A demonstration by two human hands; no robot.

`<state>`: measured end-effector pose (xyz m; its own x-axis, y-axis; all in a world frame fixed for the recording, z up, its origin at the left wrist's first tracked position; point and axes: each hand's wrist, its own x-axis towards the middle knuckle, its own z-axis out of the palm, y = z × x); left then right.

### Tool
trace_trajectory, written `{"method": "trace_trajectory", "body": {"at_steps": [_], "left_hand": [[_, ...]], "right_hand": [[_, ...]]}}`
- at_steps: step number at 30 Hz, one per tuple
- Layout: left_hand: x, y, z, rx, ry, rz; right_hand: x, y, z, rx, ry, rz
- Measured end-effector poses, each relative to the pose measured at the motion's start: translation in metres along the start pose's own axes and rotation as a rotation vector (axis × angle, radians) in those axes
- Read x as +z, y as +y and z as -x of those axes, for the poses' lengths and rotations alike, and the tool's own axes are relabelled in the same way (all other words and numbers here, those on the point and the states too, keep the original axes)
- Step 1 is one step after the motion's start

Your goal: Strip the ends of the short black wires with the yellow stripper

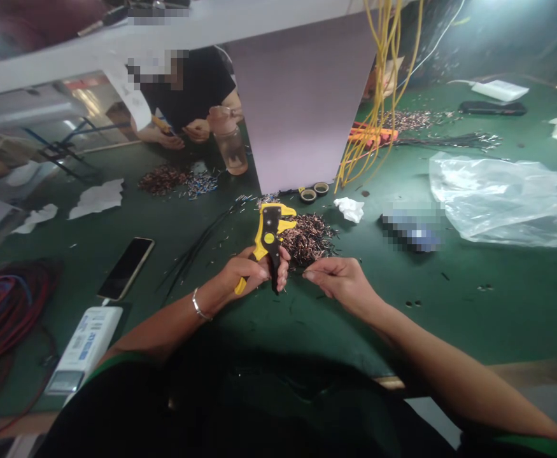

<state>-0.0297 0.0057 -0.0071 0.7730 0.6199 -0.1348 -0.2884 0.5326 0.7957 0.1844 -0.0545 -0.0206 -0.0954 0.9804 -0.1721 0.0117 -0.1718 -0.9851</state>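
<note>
My left hand (254, 270) is wrapped round the handles of a yellow and black wire stripper (269, 238), whose jaws point up and to the right. Just behind it lies a heap of short wire pieces (310, 240), dark with coppery ends. My right hand (340, 278) is at the near right side of this heap, thumb and forefinger pinched together. Whatever is between those fingertips is too small to make out. Left of the tool, a bundle of black wires (202, 238) lies on the green tabletop (473, 318).
A phone (126, 268) is plugged into a white power strip (87, 340) at left, near coiled red and blue wires (11, 312). Behind stand a bottle (230, 143) and a pale divider (307, 102). Yellow wires (383, 76) hang beside a plastic bag (507, 200). A co-worker (187, 95) sits opposite.
</note>
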Motion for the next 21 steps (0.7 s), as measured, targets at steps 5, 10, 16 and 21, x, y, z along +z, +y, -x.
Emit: {"method": "trace_trajectory", "body": {"at_steps": [5, 10, 16, 21], "left_hand": [[-0.008, 0.004, 0.001, 0.035, 0.003, 0.004], [-0.014, 0.006, 0.001, 0.035, -0.043, -0.095], [-0.014, 0.005, -0.001, -0.063, -0.151, -0.104], [-0.017, 0.002, -0.001, -0.112, -0.212, -0.065]], "right_hand": [[-0.009, -0.005, -0.004, -0.028, 0.138, -0.145], [-0.012, -0.009, -0.004, -0.11, 0.224, -0.098], [-0.008, -0.012, 0.001, -0.16, 0.304, -0.078], [-0.007, -0.013, 0.001, -0.143, 0.309, -0.02]]}}
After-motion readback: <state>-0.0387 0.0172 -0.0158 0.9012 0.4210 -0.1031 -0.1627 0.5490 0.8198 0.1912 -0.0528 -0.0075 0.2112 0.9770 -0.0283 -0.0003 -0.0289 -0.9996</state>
